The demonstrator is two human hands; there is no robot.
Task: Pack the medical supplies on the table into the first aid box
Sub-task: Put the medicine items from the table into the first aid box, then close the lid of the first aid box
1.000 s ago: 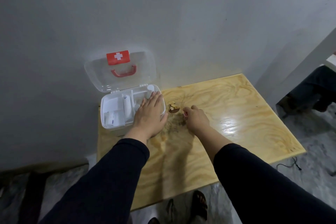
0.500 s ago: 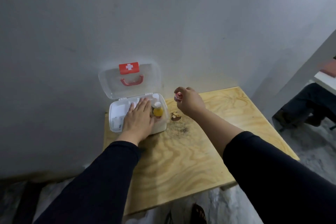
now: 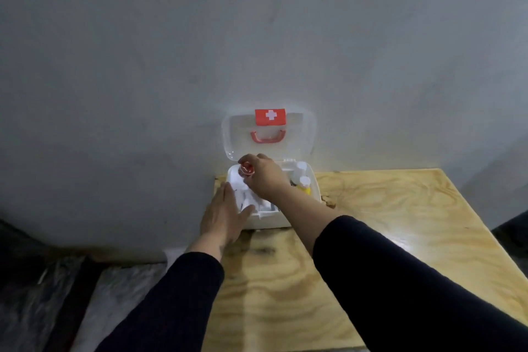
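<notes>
First aid box (image 3: 285, 220) sits open at the back left corner of the desk (image 3: 385, 223), clear lid (image 3: 243, 134) up against the wall. Right hand (image 3: 267, 177) pinches a small red-capped item (image 3: 246, 170) over the box's left side. Left hand (image 3: 223, 214) lies flat and open on the box's front left corner. 2 little bottles (image 3: 303, 181) stand inside on the right.

Desk (image 3: 385, 237): pale plywood top with bold grain, glare patch at right. Resting on it: white first aid box (image 3: 281, 218), lid open, at back-left corner; small brown item (image 3: 328, 200) just beside the box.
</notes>
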